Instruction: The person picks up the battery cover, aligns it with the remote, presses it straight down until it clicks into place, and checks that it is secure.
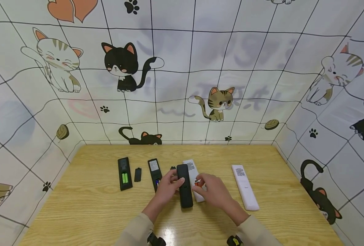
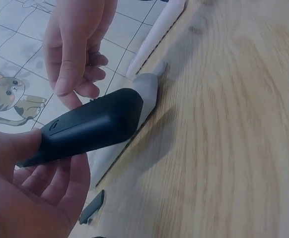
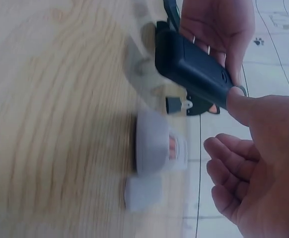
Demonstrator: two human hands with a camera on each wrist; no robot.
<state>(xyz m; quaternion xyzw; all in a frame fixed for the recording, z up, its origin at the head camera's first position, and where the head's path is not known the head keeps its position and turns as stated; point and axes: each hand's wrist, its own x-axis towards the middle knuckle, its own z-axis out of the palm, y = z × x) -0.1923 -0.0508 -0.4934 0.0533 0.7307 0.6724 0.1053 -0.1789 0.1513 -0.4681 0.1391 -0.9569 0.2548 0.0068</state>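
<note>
A black remote control (image 1: pixel 185 191) is in my left hand (image 1: pixel 166 188), raised above the table and tilted, thumb on one side and fingers beneath. Its battery cover side faces up, with a small catch mark showing in the left wrist view. My right hand (image 1: pixel 215 192) is just to the right, its thumb right at the remote's edge in the right wrist view. The other fingers of that hand are loosely bent, with nothing between them. Behind the remote lies a white remote control (image 1: pixel 190 165), partly hidden, with orange batteries (image 1: pixel 197 183) showing in its back.
To the left lie a black remote (image 1: pixel 121 171) with green batteries (image 1: pixel 125 178), a loose black cover (image 1: pixel 138 174) and another black remote (image 1: pixel 154 166). Another small dark cover (image 1: pixel 173 167) shows behind my left fingers. A second white remote (image 1: pixel 245 188) lies at right. Cat-print cloth (image 1: pixel 176 85) surrounds the table.
</note>
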